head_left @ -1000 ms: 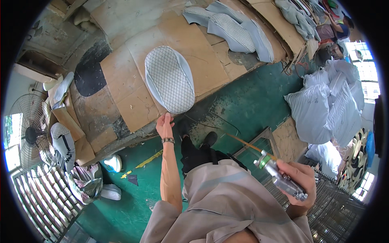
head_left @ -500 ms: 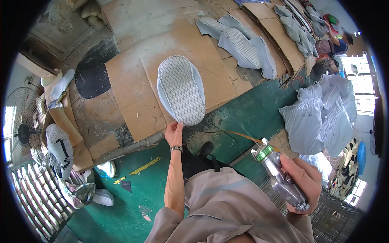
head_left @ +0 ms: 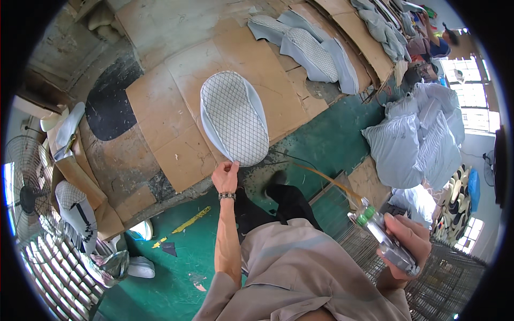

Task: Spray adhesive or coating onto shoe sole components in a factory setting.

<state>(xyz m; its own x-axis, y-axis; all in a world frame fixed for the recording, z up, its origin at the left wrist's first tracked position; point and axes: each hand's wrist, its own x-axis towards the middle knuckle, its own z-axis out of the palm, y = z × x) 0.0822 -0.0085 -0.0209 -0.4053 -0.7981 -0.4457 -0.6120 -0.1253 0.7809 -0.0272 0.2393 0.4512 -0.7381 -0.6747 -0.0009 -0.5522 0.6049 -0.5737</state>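
Observation:
A white seat pad [head_left: 235, 120] with a diamond-quilted top and smooth pale sides lies on flattened cardboard [head_left: 176, 107] on the workbench. My left hand [head_left: 225, 176] is at its near end, thumb and fingers pinched on the lower rim. On the right, my right hand [head_left: 411, 243] is wrapped round a metal spray gun [head_left: 383, 232] with a green collar. The gun is held in the air, apart from the pad, over the lower right. A brown hose [head_left: 332, 182] shows behind the gun. Some of the fingers round its body are hidden.
More quilted grey covers [head_left: 310, 53] lie at the bench's far right. Large pale plastic sacks [head_left: 396, 144] stand on the right. A wire-caged fan [head_left: 29, 198] and a cardboard box [head_left: 85, 182] are on the left. Another person [head_left: 439, 45] is at the far right.
My right hand has moved down with the spray gun and tilted it. The view has shifted slightly; my left hand stays at the pad's near rim.

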